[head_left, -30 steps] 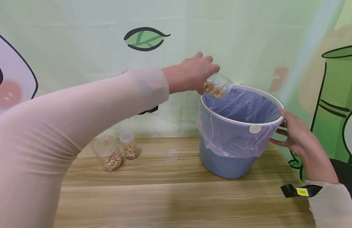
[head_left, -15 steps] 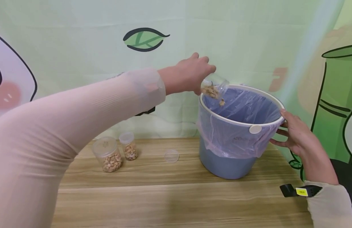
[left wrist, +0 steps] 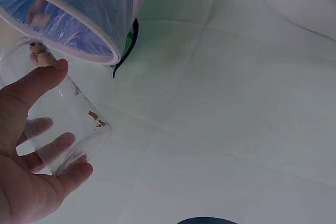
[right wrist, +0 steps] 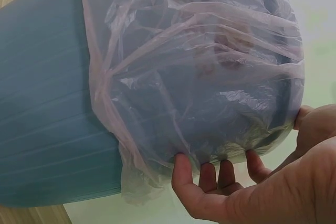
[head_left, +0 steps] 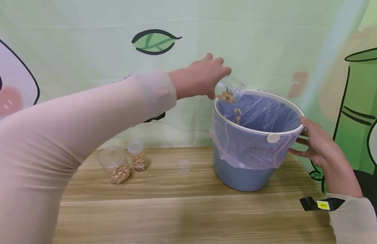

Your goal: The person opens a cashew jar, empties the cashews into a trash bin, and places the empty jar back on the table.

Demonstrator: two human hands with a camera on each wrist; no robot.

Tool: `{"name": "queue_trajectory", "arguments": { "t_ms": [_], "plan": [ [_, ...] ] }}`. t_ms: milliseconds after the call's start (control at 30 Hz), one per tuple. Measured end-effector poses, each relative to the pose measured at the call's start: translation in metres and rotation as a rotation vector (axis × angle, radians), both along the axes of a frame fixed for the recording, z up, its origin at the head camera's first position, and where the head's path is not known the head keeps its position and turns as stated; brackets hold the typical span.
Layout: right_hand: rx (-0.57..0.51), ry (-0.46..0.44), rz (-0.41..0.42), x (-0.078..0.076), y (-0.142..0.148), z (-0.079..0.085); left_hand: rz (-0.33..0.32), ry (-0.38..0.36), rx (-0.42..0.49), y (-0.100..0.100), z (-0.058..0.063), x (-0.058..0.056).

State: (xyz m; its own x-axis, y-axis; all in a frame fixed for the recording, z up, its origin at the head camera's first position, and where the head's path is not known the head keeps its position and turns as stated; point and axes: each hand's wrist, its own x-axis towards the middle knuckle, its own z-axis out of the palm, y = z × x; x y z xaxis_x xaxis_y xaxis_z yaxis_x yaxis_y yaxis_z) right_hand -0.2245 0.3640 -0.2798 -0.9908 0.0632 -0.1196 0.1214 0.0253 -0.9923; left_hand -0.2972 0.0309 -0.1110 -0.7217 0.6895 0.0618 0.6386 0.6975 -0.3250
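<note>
My left hand (head_left: 203,76) grips a clear plastic jar (head_left: 232,83), tilted mouth-down over the left side of a blue trash can (head_left: 243,179). Cashew-like nuts (head_left: 225,97) lie inside the jar near its mouth. A few loose nuts (head_left: 237,117) are falling into the can. In the left wrist view the jar (left wrist: 79,111) looks mostly emptied, with brown bits stuck to its wall. My right hand (head_left: 320,145) holds the can's right side, thumb at the white rim. Its fingertips (right wrist: 182,163) press the translucent bin liner (right wrist: 157,93) from outside.
Left on the wooden table (head_left: 164,217) stand a wide lidded jar of nuts (head_left: 119,172) and a slimmer lidded jar (head_left: 139,161). A clear round lid (head_left: 184,166) lies between them and the can. A printed cloth backdrop (head_left: 100,44) hangs close behind.
The jar has tipped further and shifted slightly left. Nuts have slid to its mouth and begun dropping into the can, leaving fewer inside. My right hand has stayed put.
</note>
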Motion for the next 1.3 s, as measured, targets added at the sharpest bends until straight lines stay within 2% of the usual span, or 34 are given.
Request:
{"name": "queue_trajectory", "arguments": {
  "t_ms": [300, 567, 700, 900, 1167, 1300],
  "plan": [
    [0.004, -0.002, -0.01, 0.001, 0.0, 0.001, 0.012, -0.013, -0.001, -0.004, 0.001, -0.002],
    [-0.02, -0.004, -0.009, 0.003, 0.0, 0.0, 0.029, -0.003, -0.011, -0.011, -0.001, -0.004],
    [0.004, -0.006, -0.018, 0.005, -0.001, 0.001, 0.027, 0.01, -0.026, -0.01, -0.002, -0.006],
    [0.021, -0.005, -0.023, 0.004, -0.004, 0.001, -0.007, 0.053, -0.079, -0.003, -0.007, -0.007],
    [0.03, -0.012, -0.003, 0.002, -0.01, 0.001, -0.081, 0.119, -0.119, 0.013, -0.025, -0.007],
    [0.036, -0.016, 0.0, 0.003, -0.011, 0.001, -0.119, 0.158, -0.14, 0.02, -0.029, -0.003]
  ]
}}
